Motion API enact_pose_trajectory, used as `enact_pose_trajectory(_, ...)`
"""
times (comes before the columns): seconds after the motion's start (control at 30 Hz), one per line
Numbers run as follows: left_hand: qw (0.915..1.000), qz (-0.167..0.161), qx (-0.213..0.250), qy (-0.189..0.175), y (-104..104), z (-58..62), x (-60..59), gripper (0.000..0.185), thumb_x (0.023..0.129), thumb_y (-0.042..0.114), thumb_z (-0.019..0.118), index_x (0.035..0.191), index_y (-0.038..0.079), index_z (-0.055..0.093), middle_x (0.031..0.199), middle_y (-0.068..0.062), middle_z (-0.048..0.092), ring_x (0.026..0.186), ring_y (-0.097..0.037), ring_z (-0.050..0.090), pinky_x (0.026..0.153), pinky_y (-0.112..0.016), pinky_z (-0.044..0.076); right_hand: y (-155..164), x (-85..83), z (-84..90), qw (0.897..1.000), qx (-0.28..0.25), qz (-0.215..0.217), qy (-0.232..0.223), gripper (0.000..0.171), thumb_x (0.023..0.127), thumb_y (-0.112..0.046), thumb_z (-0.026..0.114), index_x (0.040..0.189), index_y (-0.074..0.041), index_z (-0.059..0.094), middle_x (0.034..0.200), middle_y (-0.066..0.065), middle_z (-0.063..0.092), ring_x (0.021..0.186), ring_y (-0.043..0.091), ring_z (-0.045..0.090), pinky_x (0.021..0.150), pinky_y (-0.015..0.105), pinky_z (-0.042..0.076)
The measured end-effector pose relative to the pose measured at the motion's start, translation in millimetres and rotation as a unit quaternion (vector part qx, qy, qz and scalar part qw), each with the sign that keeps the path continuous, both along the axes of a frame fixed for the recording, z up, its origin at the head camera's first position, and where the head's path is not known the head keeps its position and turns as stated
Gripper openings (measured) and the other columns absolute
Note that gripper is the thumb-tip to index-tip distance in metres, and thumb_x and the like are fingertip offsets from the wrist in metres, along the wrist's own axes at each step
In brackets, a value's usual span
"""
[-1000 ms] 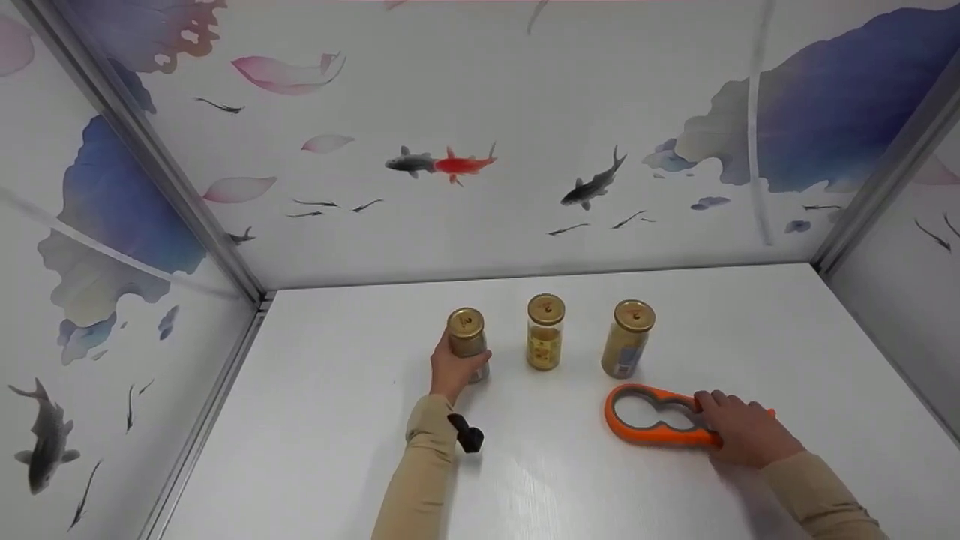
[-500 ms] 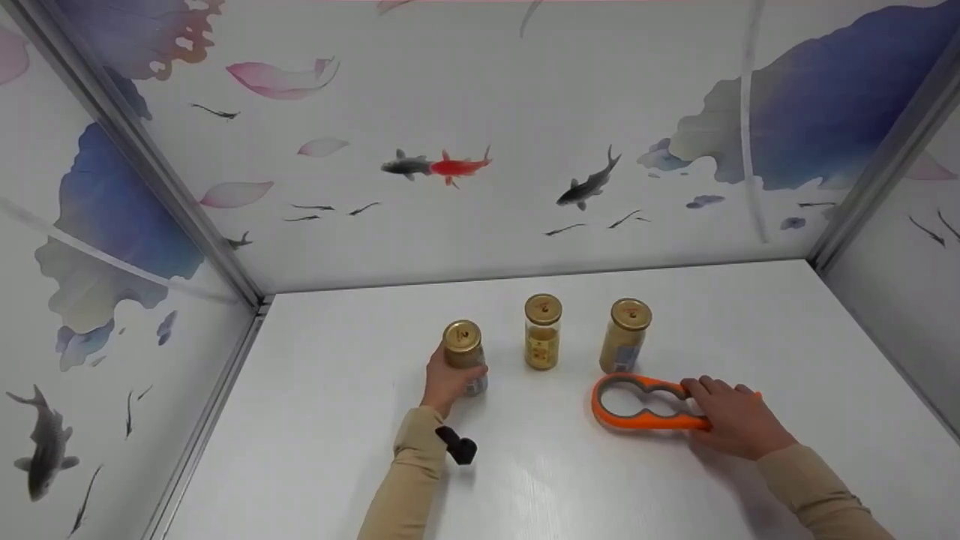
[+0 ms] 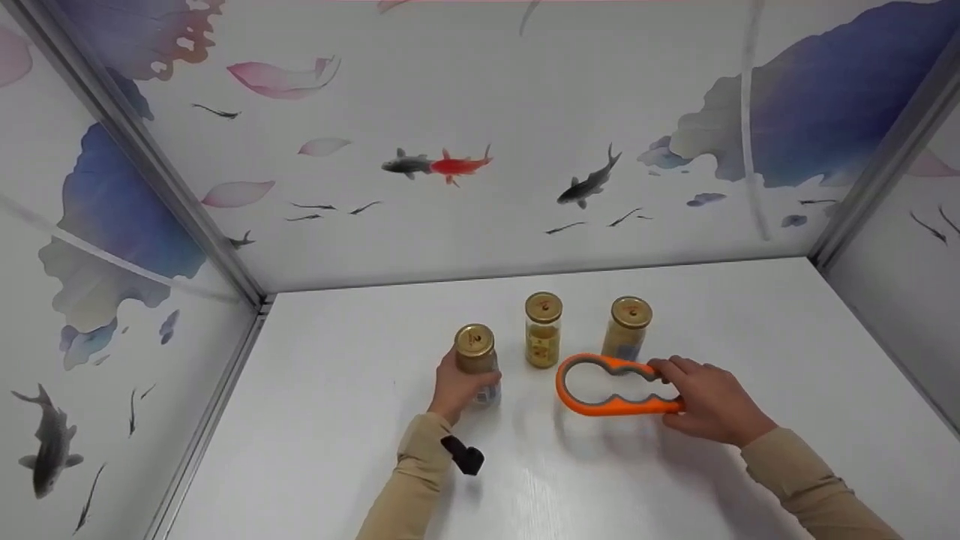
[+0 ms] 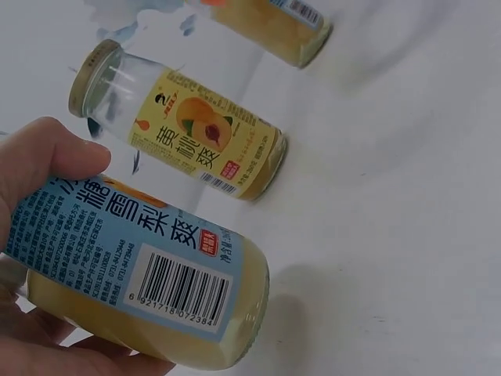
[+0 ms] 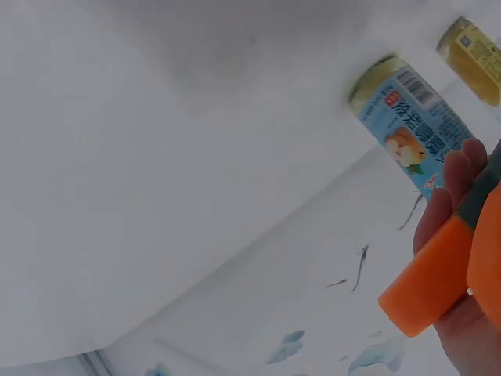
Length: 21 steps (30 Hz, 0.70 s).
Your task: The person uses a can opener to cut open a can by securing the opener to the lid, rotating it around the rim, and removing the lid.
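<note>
Your right hand [image 3: 709, 401] grips the handle end of the orange figure-eight jar opener with its grey inner lining [image 3: 611, 386], fingers curled round it. The tool is lifted off the white table [image 3: 337, 420] and lies almost flat. Its long axis runs left to right, and the open rings point to your left, toward the jar that your other hand holds. In the right wrist view, only the orange handle end [image 5: 438, 270] shows between your fingers [image 5: 458, 176].

Your left hand [image 3: 457, 386] is wrapped round the glass jar with a gold metal lid and a blue label [image 3: 478, 364]. This jar stands upright, near the front of the group, just to the left of the opener's outer ring, with a small gap between them. The lid is at about the same height as the ring, so the ring is beside it and not above it.

Behind, two more gold-lidded jars stand: one with a yellow label [image 3: 542, 330] in the middle, and one partly hidden behind the opener [image 3: 628, 326]. The middle jar is close to the path between ring and lid, so I judge the room there is narrow. To the front and to the left, the table gives open room. The table's side wall [image 3: 225, 330] is well apart.
</note>
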<state>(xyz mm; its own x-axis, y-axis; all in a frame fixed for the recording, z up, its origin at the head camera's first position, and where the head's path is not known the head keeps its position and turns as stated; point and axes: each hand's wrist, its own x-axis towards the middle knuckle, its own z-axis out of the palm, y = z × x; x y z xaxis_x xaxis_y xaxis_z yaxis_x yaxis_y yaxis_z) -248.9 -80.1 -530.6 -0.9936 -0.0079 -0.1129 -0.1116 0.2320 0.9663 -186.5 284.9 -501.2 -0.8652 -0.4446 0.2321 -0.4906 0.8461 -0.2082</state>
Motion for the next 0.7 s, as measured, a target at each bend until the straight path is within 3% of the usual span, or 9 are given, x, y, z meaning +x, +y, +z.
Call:
enact_pose_trajectory(0.53, 0.9994, -0.036, 0.002, 0.002, 7, 2.0, 16.6, 0.077, 0.072, 0.015, 0.085, 0.138, 0.004, 0.046, 0.131, -0.012, 0.054, 0.123, -0.031, 0.048, 0.103, -0.048, 0.038, -36, -16.0, 47.4, 0.997, -0.043, 0.058, 0.012, 0.056, 0.065, -0.012, 0.077, 0.118, -0.01, 0.057, 0.097, -0.002, 0.062, 0.077, 0.012, 0.058, 0.064, 0.032, 0.051)
enact_pose_trajectory(0.7, 0.9976, -0.057, -0.015, 0.036, 9, 1.0, 21.7, 0.076, 0.071, 0.015, 0.086, 0.137, 0.008, 0.049, 0.131, -0.008, 0.055, 0.123, -0.029, 0.049, 0.102, -0.046, 0.039, -53, -21.9, 60.5, 0.995, -0.048, 0.089, 0.026, 0.06, 0.064, -0.012, 0.077, 0.121, -0.011, 0.058, 0.096, -0.005, 0.062, 0.072, 0.01, 0.056, 0.062, 0.03, 0.051)
